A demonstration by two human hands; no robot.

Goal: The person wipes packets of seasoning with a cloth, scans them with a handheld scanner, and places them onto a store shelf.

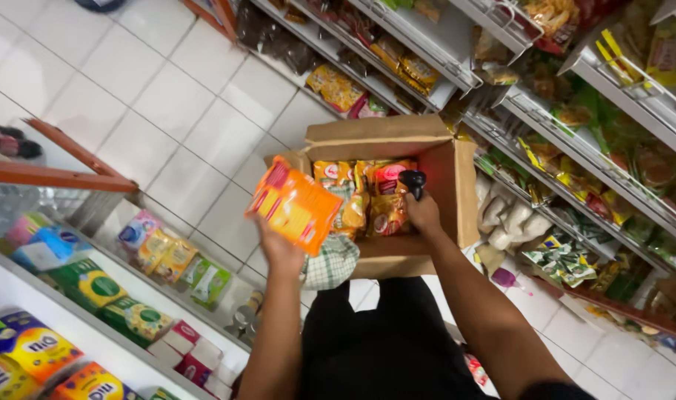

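Hands work over an open box (434, 194) on the tiled floor (175, 111). Left hand (280, 250) has its grip clamped on an orange packet (295, 206), raised just left of the box. Right hand (424, 212), grip closed on a black scanner (412, 181), hovers above the packets (364, 196) inside. Shelves (575, 141) flank both sides.
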